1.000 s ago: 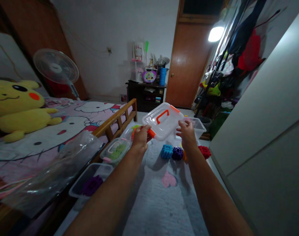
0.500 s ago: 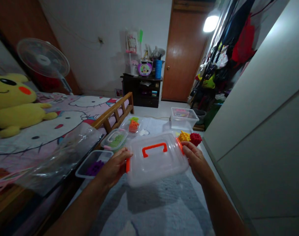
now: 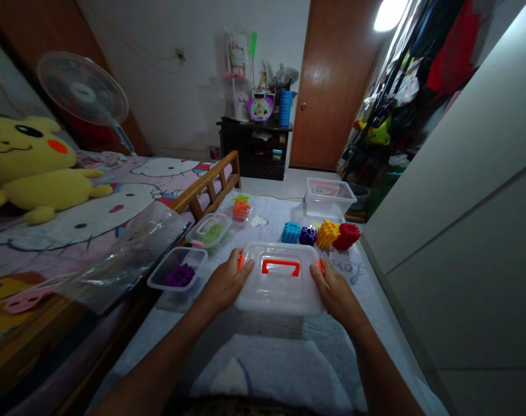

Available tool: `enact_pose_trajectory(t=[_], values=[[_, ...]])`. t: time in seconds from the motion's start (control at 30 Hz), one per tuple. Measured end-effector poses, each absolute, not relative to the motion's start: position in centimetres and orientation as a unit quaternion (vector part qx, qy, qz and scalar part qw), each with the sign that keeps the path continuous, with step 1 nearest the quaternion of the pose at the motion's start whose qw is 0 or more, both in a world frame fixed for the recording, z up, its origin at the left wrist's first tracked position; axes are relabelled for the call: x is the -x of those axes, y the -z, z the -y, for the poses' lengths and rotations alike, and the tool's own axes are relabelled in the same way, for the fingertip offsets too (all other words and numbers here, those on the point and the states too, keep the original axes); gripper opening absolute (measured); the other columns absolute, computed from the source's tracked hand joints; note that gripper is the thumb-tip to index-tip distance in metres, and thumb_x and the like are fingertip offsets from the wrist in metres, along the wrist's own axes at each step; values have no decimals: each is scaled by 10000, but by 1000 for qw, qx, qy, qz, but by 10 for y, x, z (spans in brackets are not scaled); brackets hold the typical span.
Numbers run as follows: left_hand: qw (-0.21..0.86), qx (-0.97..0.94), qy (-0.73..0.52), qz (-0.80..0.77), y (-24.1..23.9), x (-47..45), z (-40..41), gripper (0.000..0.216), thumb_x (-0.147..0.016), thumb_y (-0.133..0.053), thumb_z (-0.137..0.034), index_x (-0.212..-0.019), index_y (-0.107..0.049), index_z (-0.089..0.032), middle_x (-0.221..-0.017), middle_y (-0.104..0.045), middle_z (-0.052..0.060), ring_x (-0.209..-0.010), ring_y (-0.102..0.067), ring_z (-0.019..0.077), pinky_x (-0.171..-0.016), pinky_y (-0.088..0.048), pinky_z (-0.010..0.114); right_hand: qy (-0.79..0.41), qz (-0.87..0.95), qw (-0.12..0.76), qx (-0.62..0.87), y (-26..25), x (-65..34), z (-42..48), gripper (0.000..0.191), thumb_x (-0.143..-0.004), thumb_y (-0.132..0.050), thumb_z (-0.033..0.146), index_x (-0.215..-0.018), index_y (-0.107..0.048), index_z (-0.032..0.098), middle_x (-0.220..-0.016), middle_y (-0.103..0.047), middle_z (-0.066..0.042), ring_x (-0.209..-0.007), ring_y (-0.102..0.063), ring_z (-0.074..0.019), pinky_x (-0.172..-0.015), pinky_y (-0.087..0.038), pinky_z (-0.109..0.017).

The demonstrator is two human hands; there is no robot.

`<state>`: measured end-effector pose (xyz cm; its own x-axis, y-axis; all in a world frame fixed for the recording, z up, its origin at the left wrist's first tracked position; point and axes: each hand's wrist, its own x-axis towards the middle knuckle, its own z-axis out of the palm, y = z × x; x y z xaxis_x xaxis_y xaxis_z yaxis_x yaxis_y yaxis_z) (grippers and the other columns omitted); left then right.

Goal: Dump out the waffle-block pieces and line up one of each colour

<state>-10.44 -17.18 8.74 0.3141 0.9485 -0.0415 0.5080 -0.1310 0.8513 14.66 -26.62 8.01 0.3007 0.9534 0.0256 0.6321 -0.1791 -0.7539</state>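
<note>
A clear plastic lid with an orange handle and orange side clips sits flat over a clear box on the grey rug. My left hand grips its left edge with the fingers closed by the orange clip. My right hand grips the right edge the same way. Just beyond the lid lies a row of toy blocks: blue, purple, yellow and red.
An open clear box stands further back. To the left are a closed box with green pieces, an open box with purple pieces and a container with orange pieces. A bed with a wooden rail runs along the left, a wardrobe wall along the right.
Both hands brought the lid down from mid-air and towards me; it now lies level over the box on the rug. The camera tilted down a little.
</note>
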Motion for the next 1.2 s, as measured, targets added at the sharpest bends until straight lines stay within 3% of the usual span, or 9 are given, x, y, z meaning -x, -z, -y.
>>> enact_pose_trajectory(t=[0.2,0.5,0.6,0.67,0.73,0.9,1.1,1.2], values=[[372,-742,-220,-512,-88,108,169,330,-931,-412,-486,-1050,-590,-234,-997,-731,88,-969,-689,295,-860,-468,361,-237,554,322,730,-76,-145,271,372,-1000,-275,429,-1059,-562,200,-948,-709,-127,-948,-688,-269,-855,-502,-375],[449,-699,-275,-484,-69,116,173,484,-931,-409,-567,-1183,-615,-209,-1153,-713,99,-1070,-661,278,-932,-492,362,-265,548,384,694,-71,-144,278,356,-995,-324,475,-1002,-577,224,-927,-699,-87,-853,-676,-233,-808,-523,-348],[488,-672,-296,-473,-67,115,173,550,-906,-448,-609,-1198,-638,-184,-1182,-714,109,-1092,-655,284,-951,-504,370,-328,511,383,696,-74,-145,281,415,-996,-299,515,-1079,-576,216,-844,-673,-57,-678,-654,-207,-613,-527,-320],[519,-648,-307,-466,-67,115,173,584,-892,-469,-630,-1209,-644,-172,-1179,-720,111,-1066,-667,286,-933,-522,383,-377,477,373,701,-75,-146,283,455,-994,-285,537,-1145,-563,210,-721,-617,-10,-505,-578,-177,-438,-445,-284],[544,-620,-322,-464,-67,115,174,593,-872,-502,-637,-1200,-657,-168,-1172,-727,110,-1064,-671,291,-919,-536,394,-401,451,377,703,-75,-147,285,469,-992,-285,539,-1173,-558,203,-622,-547,32,-424,-509,-155,-372,-374,-259],[574,-534,-399,-476,-56,118,178,469,-791,-636,-596,-1004,-732,-190,-1173,-735,113,-1186,-621,326,-972,-514,403,-411,422,429,685,-68,-148,292,490,-979,-307,585,-1085,-601,207,-586,-493,48,-452,-465,-140,-406,-369,-247],[608,-472,-426,-475,-42,117,184,443,-762,-694,-568,-975,-724,-180,-1087,-752,109,-1097,-663,312,-859,-546,368,-407,435,465,655,-49,-146,295,521,-957,-319,641,-732,-546,229,-600,-527,10,-544,-493,-169,-533,-450,-294],[605,-463,-444,-472,-38,116,186,485,-782,-682,-583,-1035,-697,-171,-1072,-747,93,-1055,-673,282,-840,-544,346,-379,435,472,666,-47,-154,293,515,-947,-339,626,-866,-630,209,-705,-613,-25,-632,-559,-199,-589,-476,-319]])
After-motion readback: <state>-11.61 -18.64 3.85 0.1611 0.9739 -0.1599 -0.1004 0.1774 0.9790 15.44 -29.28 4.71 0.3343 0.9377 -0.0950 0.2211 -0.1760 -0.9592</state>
